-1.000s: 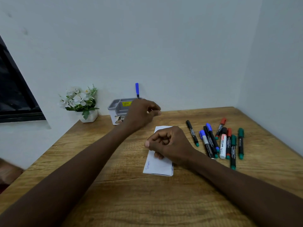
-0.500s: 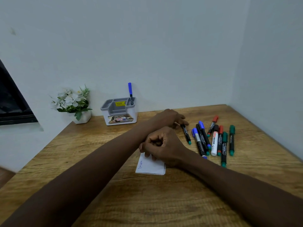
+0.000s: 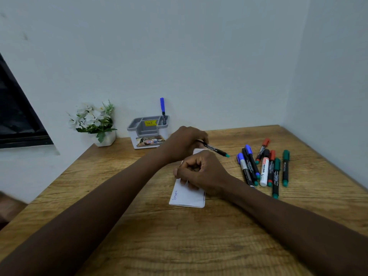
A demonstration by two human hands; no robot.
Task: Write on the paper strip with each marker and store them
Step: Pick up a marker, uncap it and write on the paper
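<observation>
My left hand [image 3: 185,143] grips a thin black marker with a green end [image 3: 216,150], lifted a little off the table beyond the paper. My right hand [image 3: 201,171] is a closed fist resting on the white paper strip [image 3: 188,196], pinning it down; small blue writing shows at the strip's near left corner. Several markers [image 3: 262,166] with blue, red, green and black caps lie in a loose row to the right of the paper. One blue-capped marker [image 3: 162,110] stands upright in the grey and white desk organiser [image 3: 148,132] by the back wall.
A small white pot of white flowers [image 3: 94,121] stands left of the organiser. A dark window frame [image 3: 18,120] lies at far left. Walls close the wooden table [image 3: 179,236] at the back and right.
My left hand came back from the organiser, where it left the blue marker, crossed to the row of markers, and now holds the thin black one with the green end. The right fist stayed on the paper.
</observation>
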